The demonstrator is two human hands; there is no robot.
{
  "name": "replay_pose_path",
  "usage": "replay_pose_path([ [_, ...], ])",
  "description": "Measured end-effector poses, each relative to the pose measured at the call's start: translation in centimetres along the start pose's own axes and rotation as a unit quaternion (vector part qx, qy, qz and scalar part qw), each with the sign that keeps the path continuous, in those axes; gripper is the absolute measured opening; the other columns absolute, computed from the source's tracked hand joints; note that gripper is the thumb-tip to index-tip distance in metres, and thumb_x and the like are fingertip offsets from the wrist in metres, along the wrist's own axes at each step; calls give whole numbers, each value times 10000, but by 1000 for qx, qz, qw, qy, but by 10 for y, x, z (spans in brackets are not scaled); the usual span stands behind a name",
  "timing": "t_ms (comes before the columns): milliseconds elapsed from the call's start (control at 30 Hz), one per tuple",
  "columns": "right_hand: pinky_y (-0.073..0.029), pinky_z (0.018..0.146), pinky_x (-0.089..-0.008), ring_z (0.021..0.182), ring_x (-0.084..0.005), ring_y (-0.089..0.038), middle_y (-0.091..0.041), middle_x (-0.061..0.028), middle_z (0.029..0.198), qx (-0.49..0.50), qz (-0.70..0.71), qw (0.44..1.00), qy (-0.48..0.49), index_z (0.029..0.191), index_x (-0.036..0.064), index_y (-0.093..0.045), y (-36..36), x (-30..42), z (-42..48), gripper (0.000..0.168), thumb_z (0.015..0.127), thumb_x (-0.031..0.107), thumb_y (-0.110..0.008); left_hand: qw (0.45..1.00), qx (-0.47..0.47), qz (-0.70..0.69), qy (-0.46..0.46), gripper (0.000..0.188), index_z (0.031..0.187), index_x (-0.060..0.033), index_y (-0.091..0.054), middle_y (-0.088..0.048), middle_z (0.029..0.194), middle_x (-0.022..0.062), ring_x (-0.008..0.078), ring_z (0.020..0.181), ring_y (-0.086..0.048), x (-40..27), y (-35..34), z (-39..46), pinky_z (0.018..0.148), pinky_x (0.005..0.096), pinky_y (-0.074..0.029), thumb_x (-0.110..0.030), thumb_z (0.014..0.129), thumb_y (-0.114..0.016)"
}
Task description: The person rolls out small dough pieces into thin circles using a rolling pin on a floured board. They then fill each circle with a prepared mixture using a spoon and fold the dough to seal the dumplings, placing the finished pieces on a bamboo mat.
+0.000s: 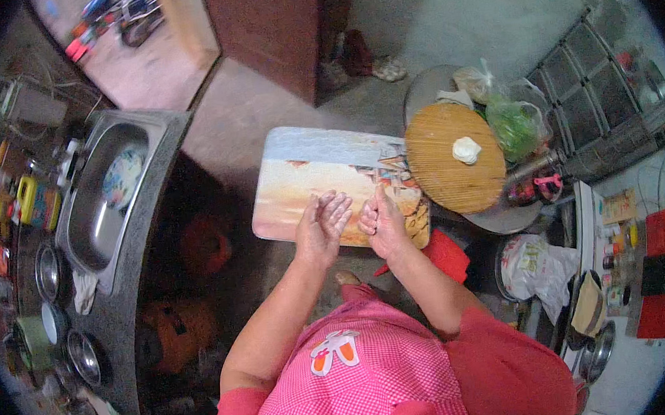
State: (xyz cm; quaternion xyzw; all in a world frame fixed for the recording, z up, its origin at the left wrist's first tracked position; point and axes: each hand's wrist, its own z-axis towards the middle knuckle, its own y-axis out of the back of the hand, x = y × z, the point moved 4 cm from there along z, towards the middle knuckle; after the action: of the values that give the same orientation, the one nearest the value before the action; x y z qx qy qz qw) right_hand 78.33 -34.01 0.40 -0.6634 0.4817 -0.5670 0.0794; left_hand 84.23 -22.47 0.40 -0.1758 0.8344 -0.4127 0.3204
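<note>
My left hand (pixel 324 223) is held palm up with its fingers apart, and nothing lies in it. Beside it my right hand (pixel 382 222) has its fingers curled in and its thumb raised; no object shows in it. Pale, whitish patches mark both hands. They are over the near edge of a rectangular tabletop (pixel 306 180) printed with a coastal scene. To the right, a round slatted wooden board (pixel 440 150) overlaps the tabletop's corner. A small white lump (pixel 467 150), which looks like dough, sits on that board, apart from my hands.
A steel sink (pixel 97 228) holding a patterned dish (pixel 123 177) is set in the left counter. At right, a round table (pixel 428 80) bears bags of greens (pixel 515 123). A red stool-like object (pixel 446 257) and a plastic bag (pixel 536 269) are near my right arm.
</note>
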Motion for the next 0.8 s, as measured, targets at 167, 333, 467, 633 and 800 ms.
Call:
replay_pose_path([
  [167,-377,910,-316,1008,-184,-502,-544,-111,1045,-56,-215,921,320,1032,19,-550,19,157,3,287,992,243,-375,986,97,99,87,525,1262,26,-399,-435,1316,183,287,1194,-453,117,-126,115,1018,387,-369,-406,965,-379],
  [333,-211,1086,-420,1319,-303,-286,-347,-147,1408,-158,-545,767,298,1332,42,-396,228,217,93,441,941,240,-444,964,163,52,205,708,1409,-56,-255,-240,1475,109,269,1361,-201,214,-254,139,1114,401,-146,-574,929,-306],
  [467,-224,1079,-431,1328,-254,-283,-303,-28,1460,-175,-197,949,173,1430,165,-255,255,203,113,538,957,373,-402,755,344,557,-46,739,1460,-68,-114,-98,1527,110,308,1406,-24,269,-242,188,1121,413,-29,-564,932,-260],
  [633,-224,1086,-415,1335,-235,-288,-300,-47,1457,-101,-76,941,314,1433,101,-227,134,255,59,568,969,401,-355,737,3,674,-49,705,1450,-65,-160,-193,1483,194,348,1386,-112,259,-182,250,1119,393,-104,-527,934,-292],
  [800,-246,1084,-400,1326,-301,-295,-378,-152,1391,-92,-760,593,249,1333,41,-402,222,198,119,548,813,144,-540,949,156,188,200,794,1424,-119,-266,-295,1451,106,276,1353,-230,185,-224,142,1072,541,-176,-691,874,-259],
])
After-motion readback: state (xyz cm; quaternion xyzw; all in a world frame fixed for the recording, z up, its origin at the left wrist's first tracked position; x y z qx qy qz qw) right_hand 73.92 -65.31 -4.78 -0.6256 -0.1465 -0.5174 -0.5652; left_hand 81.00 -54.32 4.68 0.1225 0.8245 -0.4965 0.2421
